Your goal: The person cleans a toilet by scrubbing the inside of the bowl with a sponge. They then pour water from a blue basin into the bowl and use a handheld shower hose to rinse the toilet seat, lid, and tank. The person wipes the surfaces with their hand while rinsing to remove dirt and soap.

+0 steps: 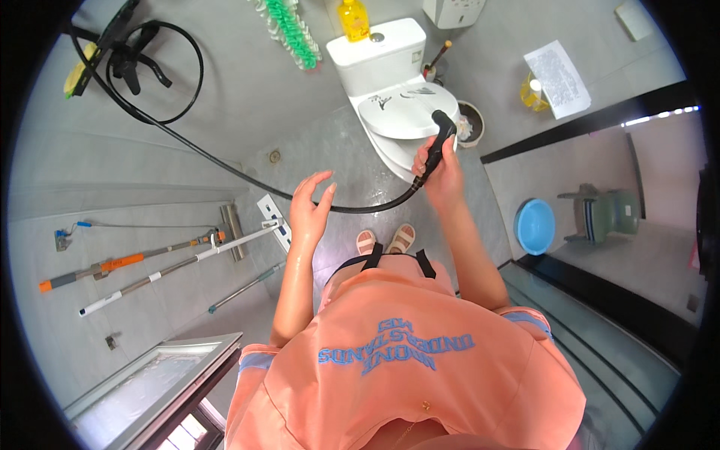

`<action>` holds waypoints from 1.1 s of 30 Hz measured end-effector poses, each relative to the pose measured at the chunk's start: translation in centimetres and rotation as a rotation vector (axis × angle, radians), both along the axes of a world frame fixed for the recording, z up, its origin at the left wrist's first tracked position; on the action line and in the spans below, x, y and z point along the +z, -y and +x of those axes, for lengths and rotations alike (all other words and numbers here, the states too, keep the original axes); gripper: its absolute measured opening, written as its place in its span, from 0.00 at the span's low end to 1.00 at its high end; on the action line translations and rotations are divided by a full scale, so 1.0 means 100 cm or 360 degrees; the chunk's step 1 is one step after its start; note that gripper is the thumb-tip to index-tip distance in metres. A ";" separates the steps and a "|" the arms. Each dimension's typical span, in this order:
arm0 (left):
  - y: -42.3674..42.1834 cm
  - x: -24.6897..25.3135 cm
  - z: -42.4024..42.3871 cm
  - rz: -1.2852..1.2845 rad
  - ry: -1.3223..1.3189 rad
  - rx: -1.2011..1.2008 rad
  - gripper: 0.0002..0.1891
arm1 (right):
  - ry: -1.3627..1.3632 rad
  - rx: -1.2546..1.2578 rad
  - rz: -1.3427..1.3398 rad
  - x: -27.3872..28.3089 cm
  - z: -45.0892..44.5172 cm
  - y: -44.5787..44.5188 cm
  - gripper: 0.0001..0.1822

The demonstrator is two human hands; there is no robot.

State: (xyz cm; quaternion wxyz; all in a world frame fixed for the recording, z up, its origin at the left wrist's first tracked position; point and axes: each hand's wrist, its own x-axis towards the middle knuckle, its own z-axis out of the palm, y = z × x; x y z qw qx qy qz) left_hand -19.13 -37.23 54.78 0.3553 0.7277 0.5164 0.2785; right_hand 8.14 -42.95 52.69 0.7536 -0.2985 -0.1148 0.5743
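My right hand [445, 179] grips the black handle of a handheld shower sprayer [441, 136]. The sprayer's head is over the white toilet lid [402, 119], which is closed and bears dark printed marks. A faint streak, perhaps water, runs from the head across the lid. From the handle's lower end a black hose [365, 210] curves left, passing behind my left hand [311, 205], and rises to the wall at upper left. My left hand is raised and empty, its thumb and fingers apart; whether it touches the hose is hard to tell. The left forearm looks wet.
A yellow bottle [354, 21] stands on the toilet tank [377, 56]. Beside the toilet is a waste bin [471, 124]. Mops and poles [169, 253] line the left wall. A floor drain [274, 156] lies in the wet floor. A blue basin [535, 226] and green chair [610, 212] are at right.
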 end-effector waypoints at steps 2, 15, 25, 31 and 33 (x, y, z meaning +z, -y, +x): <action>-0.002 -0.004 -0.004 -0.0033 -0.0032 -0.0042 0.16 | -0.0031 -0.0066 -0.0160 -0.021 0.002 0.008 0.23; -0.005 -0.064 -0.025 -0.0270 0.0023 -0.0392 0.15 | -0.0005 -0.0237 -0.0496 -0.079 -0.041 0.017 0.24; -0.013 -0.060 -0.009 -0.0121 0.0087 -0.0559 0.15 | 0.0332 -0.0590 -0.0605 -0.059 0.013 0.029 0.28; -0.011 -0.056 -0.025 -0.0077 0.0140 -0.0436 0.15 | 0.0203 -0.0271 -0.0601 -0.071 -0.008 0.003 0.26; -0.004 -0.062 -0.034 -0.0127 0.0092 -0.0402 0.15 | 0.0197 -0.0227 -0.0593 -0.066 -0.013 -0.003 0.25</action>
